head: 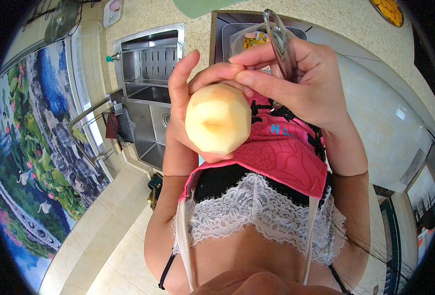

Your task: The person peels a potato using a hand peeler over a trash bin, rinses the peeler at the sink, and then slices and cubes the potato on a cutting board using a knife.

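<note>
In my left hand [178, 105] rests a peeled, pale yellow round fruit [218, 120], apple-like, its surface faceted by peeling cuts and a dimple facing up. My left fingers curl around its far side and underneath. My right hand [318, 83] keeps a kitchen tool with a shiny grey looped handle [280, 48] against its palm; the tool's working end is mostly hidden. The right thumb and forefinger pinch together at a left fingertip, just beyond the fruit. Whether something tiny is between them cannot be seen.
Beyond my hands, a grey bin [226, 40] lined with a clear bag holds yellow and green scraps. A steel sink [153, 125] with a faucet [88, 114] lies left. On the speckled counter [158, 13] are a green board [202, 5] and a bowl of orange pieces [388, 11].
</note>
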A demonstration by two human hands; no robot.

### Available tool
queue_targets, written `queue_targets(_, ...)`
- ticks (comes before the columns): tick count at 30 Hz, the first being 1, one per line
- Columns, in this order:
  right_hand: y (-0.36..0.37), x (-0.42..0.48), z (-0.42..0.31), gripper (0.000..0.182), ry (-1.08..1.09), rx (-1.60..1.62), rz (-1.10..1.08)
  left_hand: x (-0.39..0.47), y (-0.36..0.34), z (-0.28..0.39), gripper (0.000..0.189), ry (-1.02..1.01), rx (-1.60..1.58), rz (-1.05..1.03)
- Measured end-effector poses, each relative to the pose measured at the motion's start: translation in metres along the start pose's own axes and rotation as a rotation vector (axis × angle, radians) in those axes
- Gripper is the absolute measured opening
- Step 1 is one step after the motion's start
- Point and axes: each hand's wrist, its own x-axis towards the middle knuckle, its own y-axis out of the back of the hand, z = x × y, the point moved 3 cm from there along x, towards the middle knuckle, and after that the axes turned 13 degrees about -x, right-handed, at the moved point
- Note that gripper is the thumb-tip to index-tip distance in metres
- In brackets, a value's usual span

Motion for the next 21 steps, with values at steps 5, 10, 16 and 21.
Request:
queue_targets(5, -0.001, 0.000, 0.001, 0.020, 0.015, -0.029, 0.006, 0.002, 0.007, -0.001, 0.129, -0.005, 0.024, -0.119)
queue_targets(10, 0.002, 0.003, 0.004, 0.019, 0.045, -0.149, -0.052, 0.002, 0.004, -0.002, 0.129, 0.004, 0.096, -0.012)
queue_targets(16, 0.006, 0.007, 0.028, 0.017, -0.068, -0.118, -0.039, 0.015, 0.010, 0.000, 0.120, -0.122, 0.529, -0.347)
queue_targets(21, 0.007, 0.008, 0.026, 0.016, -0.039, 0.005, -0.022, 0.017, 0.009, -0.003, 0.114, -0.210, 0.642, -0.390)
